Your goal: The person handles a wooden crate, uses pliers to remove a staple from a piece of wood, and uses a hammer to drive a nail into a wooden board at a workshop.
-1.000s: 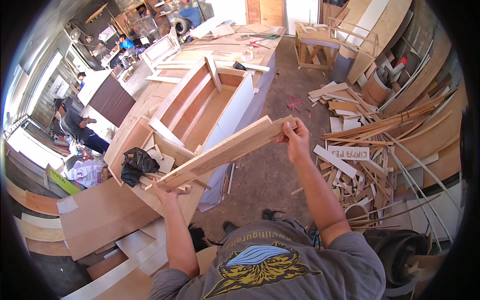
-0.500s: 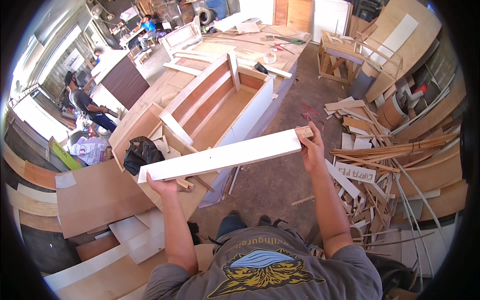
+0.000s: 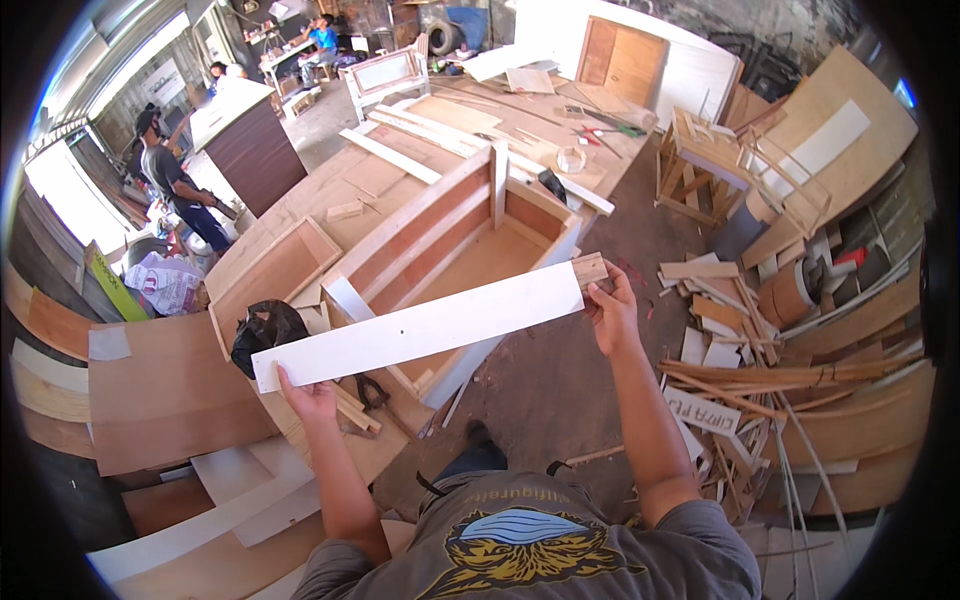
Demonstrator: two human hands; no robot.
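A long white board [image 3: 420, 328] with a bare wood block at its right end is held up in front of me, its broad face toward me. My left hand [image 3: 305, 397] grips its left end from below, thumb over the white face. At the other end my right hand [image 3: 612, 308] pinches the bare wood part. Behind the board, an open wooden drawer-like frame [image 3: 440, 225] with white outer sides lies on the large worktable [image 3: 310, 215]. A black plastic bag [image 3: 268, 335] sits beside the board's left end.
Scrap wood [image 3: 730, 375] is heaped on the floor at right, near a small wooden stand [image 3: 695, 165]. Flat sheets [image 3: 180, 390] lean at lower left. One person [image 3: 175, 180] stands at far left; another in blue [image 3: 320, 45] sits farther back.
The board has come slightly nearer and left, and has turned so more of its white face shows. Both hands keep hold of it. My view has shifted a little.
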